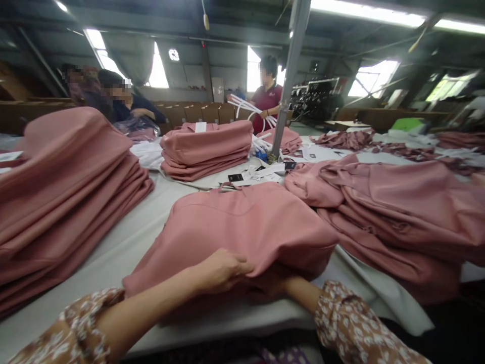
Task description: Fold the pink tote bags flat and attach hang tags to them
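Note:
A pink bag with a small loop handle at its far end lies on the pale-covered table right in front of me. My left hand rests on the bag's near side, its fingers closed on the edge of the material. My right hand reaches in under the raised near edge of the bag. Its fingers are hidden by the bag, so what they do there does not show.
Stacked pink bags stand at left, at the back and at right. Tags and paper strips lie beyond my bag, near a metal post. Across the table, a person in dark red holds white strips; other people are at left.

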Motion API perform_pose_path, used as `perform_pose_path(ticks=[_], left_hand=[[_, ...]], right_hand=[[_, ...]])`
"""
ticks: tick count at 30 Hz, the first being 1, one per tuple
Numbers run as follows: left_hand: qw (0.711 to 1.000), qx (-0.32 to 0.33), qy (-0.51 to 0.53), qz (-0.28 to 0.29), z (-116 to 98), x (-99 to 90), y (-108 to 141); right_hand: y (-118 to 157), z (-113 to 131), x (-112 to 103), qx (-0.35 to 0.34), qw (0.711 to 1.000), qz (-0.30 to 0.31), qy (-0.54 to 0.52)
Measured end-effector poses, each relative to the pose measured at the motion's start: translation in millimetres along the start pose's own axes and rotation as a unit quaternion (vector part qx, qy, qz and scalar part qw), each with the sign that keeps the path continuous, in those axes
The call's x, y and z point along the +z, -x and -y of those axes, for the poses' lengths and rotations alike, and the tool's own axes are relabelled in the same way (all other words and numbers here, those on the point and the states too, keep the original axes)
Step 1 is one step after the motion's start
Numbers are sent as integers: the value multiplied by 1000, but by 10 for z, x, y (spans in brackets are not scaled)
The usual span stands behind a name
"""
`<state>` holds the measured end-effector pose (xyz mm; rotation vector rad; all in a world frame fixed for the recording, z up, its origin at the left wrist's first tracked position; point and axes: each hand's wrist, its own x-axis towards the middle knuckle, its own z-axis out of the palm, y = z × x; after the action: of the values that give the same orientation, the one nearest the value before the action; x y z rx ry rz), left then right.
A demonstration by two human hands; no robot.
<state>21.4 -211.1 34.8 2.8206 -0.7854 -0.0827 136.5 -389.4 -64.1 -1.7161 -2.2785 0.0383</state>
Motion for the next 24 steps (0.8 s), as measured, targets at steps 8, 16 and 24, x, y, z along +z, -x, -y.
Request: perform_pose_path(ticks=[8,16,24], left_hand=[[993,-61,95,-25,75,-124,57],[983,-180,-31,23,-205,-346,-95],[969,-222,-107,1,-83,272,270]], right_hand=[[417,295,-815,2,977,-130,168],[972,-29,-1643,324,907,-37,266],[1172,-77,-866,258,893,-168,328]])
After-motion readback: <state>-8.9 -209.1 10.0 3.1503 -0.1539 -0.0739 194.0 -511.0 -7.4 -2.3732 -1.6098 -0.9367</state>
